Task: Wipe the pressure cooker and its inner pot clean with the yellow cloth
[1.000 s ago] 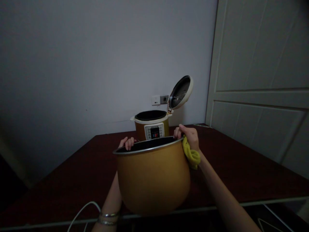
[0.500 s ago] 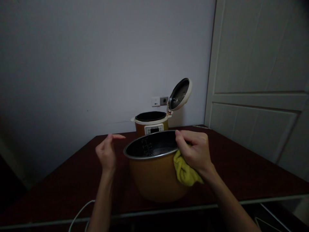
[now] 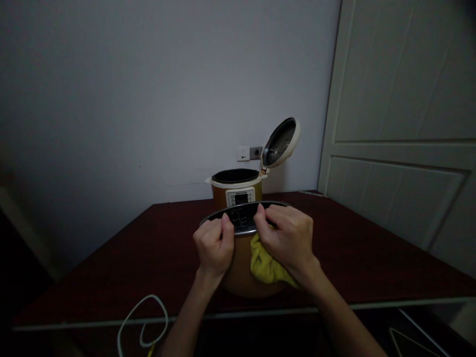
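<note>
A golden-brown inner pot (image 3: pixel 240 272) with a dark inside and a silver rim is just in front of me near the table's front edge. My left hand (image 3: pixel 214 246) is closed over the near left part of its rim, thumb up. With the thumb along the rim, my right hand (image 3: pixel 289 239) grips the right side of the pot and also a crumpled yellow cloth (image 3: pixel 265 264), which hangs against the pot's wall. Behind it stands a rice cooker (image 3: pixel 220 197), brown and white, its lid (image 3: pixel 283 142) raised to the right.
The dark red table (image 3: pixel 148 258) reaches back to a pale wall with a socket (image 3: pixel 243 154). A white cable (image 3: pixel 128 317) loops at the front left edge. A white panelled door (image 3: pixel 394 114) stands at the right.
My left hand has moved right, from beside the pot onto its rim, and its fingers have closed there. My right hand still grips the cloth and the pot's rim.
</note>
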The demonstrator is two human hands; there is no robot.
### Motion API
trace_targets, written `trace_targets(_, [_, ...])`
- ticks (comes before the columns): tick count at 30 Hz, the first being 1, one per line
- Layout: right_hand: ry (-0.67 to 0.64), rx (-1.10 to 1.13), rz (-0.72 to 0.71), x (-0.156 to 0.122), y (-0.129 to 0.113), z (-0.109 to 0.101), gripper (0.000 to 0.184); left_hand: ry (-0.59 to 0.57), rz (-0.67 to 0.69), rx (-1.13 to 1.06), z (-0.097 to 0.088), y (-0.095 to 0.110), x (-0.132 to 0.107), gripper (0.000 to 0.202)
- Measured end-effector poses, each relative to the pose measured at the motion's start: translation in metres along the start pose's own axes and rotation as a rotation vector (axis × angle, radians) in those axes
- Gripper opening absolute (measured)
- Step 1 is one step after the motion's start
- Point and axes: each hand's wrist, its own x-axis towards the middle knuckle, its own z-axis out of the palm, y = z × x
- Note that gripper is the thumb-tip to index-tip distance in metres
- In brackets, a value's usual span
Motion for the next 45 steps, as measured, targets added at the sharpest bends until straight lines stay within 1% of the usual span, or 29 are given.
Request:
trace_targets(3, [0.033,0.026,-0.024,0.002,-0.006,-0.004,0.036,0.022,-0.023,-0.026,-0.005,-0.003,0.006,0.041])
trace_targets(5, [0.071,0.039,-0.023,0.005,-0.011,-0.008,0.025,0.067,-0.034,-0.028,-0.009,-0.005,0.01,0.043])
trace_targets(7, [0.157,0.021,-0.007,0.009,-0.016,-0.012,0.016,0.118,-0.054,-0.027,-0.012,-0.009,0.014,0.045])
trace_targets(9, [0.229,0.011,-0.034,0.011,-0.019,-0.015,0.02,0.149,-0.105,-0.037,-0.013,-0.014,0.015,0.047])
trace_targets(10, [0.236,0.019,-0.071,0.012,-0.02,-0.015,0.025,0.156,-0.142,-0.048,-0.012,-0.017,0.016,0.048])
trace_targets(12, [0.183,0.072,-0.146,0.01,-0.021,-0.015,0.03,0.156,-0.222,-0.076,-0.01,-0.023,0.017,0.049])
trace_targets(13, [0.143,0.107,-0.168,0.009,-0.021,-0.015,0.028,0.155,-0.262,-0.09,-0.008,-0.026,0.017,0.049])
trace_targets(14, [0.108,0.144,-0.178,0.006,-0.021,-0.014,0.023,0.156,-0.297,-0.103,-0.006,-0.029,0.018,0.049])
trace_targets(16, [0.053,0.212,-0.191,-0.001,-0.019,-0.014,0.008,0.164,-0.347,-0.124,-0.003,-0.035,0.022,0.049])
trace_targets(17, [0.021,0.227,-0.208,-0.005,-0.017,-0.014,0.012,0.172,-0.36,-0.131,-0.001,-0.037,0.024,0.048])
trace_targets(19, [-0.054,0.196,-0.241,-0.015,-0.011,-0.014,0.036,0.184,-0.37,-0.139,0.002,-0.04,0.029,0.047])
trace_targets(20, [-0.089,0.162,-0.252,-0.02,-0.008,-0.013,0.045,0.183,-0.369,-0.138,0.003,-0.041,0.03,0.047])
trace_targets(21, [-0.119,0.126,-0.257,-0.024,-0.004,-0.013,0.051,0.177,-0.367,-0.135,0.004,-0.042,0.032,0.047])
trace_targets(22, [-0.137,0.095,-0.26,-0.028,-0.001,-0.012,0.052,0.168,-0.365,-0.13,0.006,-0.042,0.032,0.047])
trace_targets(24, [-0.146,0.055,-0.283,-0.034,0.002,-0.009,0.046,0.148,-0.357,-0.121,0.009,-0.043,0.033,0.048])
trace_targets(27, [-0.149,0.038,-0.388,-0.039,-0.002,-0.003,0.033,0.141,-0.346,-0.123,0.011,-0.042,0.031,0.048])
trace_targets(29, [-0.159,0.042,-0.456,-0.042,-0.009,0.001,0.03,0.134,-0.335,-0.136,0.01,-0.042,0.03,0.049])
trace_targets(31, [-0.165,0.042,-0.478,-0.044,-0.014,0.003,0.028,0.112,-0.328,-0.152,0.009,-0.04,0.028,0.049])
trace_targets(34, [-0.13,0.064,-0.459,-0.046,-0.012,0.002,0.025,0.099,-0.35,-0.186,0.005,-0.037,0.025,0.049])
trace_targets(38, [-0.04,0.156,-0.419,-0.047,0.005,-0.002,0.022,0.118,-0.347,-0.229,0.0,-0.034,0.025,0.05])
trace_targets(41, [0.029,0.265,-0.287,-0.049,0.022,-0.003,0.028,0.131,-0.349,-0.241,-0.004,-0.036,0.027,0.05])
trace_targets(45, [0.141,0.456,-0.085,-0.05,0.04,0.003,0.039,0.183,-0.407,-0.3,-0.006,-0.045,0.027,0.048])
